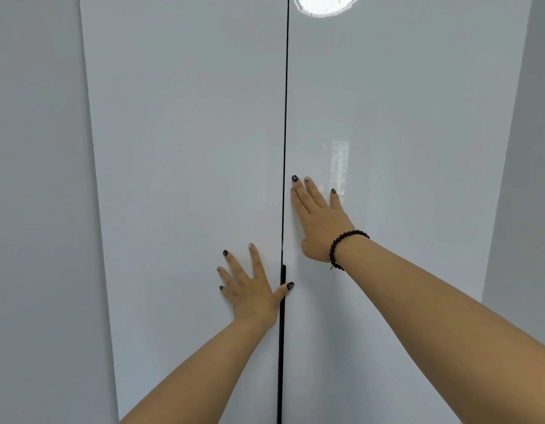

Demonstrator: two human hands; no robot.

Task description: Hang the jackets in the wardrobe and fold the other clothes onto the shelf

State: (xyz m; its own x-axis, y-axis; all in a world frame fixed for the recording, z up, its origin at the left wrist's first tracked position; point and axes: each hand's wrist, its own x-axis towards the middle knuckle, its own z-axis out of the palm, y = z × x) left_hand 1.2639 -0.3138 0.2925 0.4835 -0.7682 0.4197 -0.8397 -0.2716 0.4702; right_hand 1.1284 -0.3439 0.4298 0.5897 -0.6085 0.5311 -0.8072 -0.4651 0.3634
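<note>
Both our palms press flat on the shut wardrobe (188, 148) doors, left hand (250, 289) with fingers (234, 264) splayed beside the centre seam (285, 117), right hand (318, 218) higher, fingers straight, bead bracelet (341, 243) on its wrist.

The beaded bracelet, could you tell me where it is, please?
In the head view, the beaded bracelet circles the right wrist, just below the right hand pressed flat on the right wardrobe door.

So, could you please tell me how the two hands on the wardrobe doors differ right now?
The left hand lies lower, on the left door, fingers spread wide; the right hand lies higher, on the right door, fingers closer together. Only the right wrist wears a beaded bracelet. Both lie flat and open, beside the centre gap.
</note>
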